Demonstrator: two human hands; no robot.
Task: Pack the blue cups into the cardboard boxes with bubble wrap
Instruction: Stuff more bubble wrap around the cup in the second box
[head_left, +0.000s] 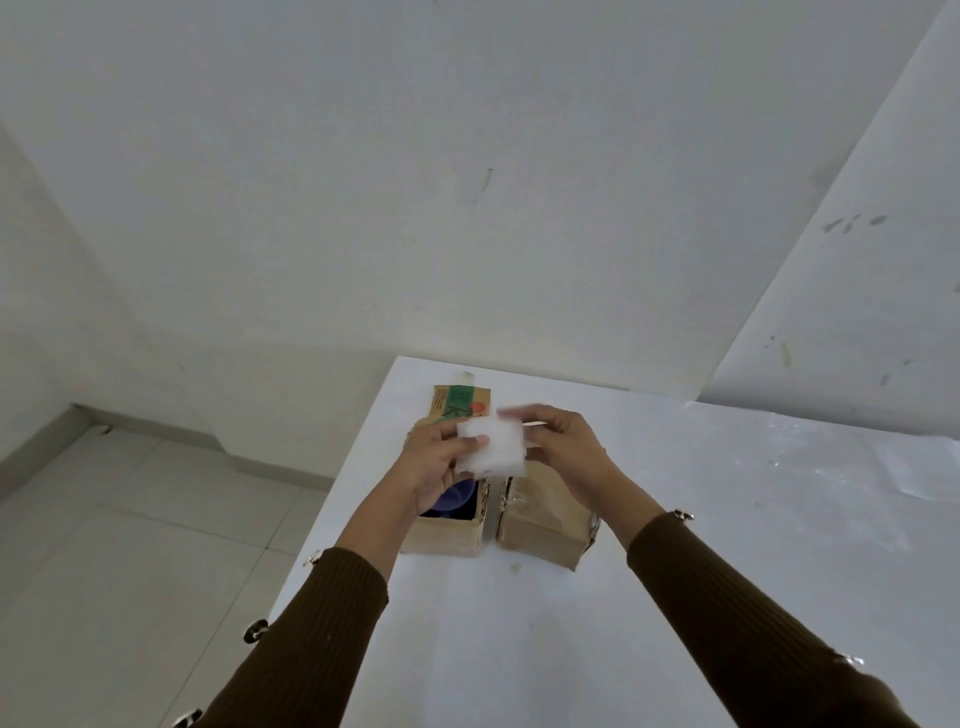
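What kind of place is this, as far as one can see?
Probably a bare indoor room used for packing: plain white walls, a pale tiled floor, and a white table holding two cardboard boxes.

Two cardboard boxes are set side by side on the tabletop (675, 597), the left box (447, 535) with a cup (457, 500) inside it, the right box (545, 525) just beside it, and a bubble wrap piece (491, 449) is held above both.
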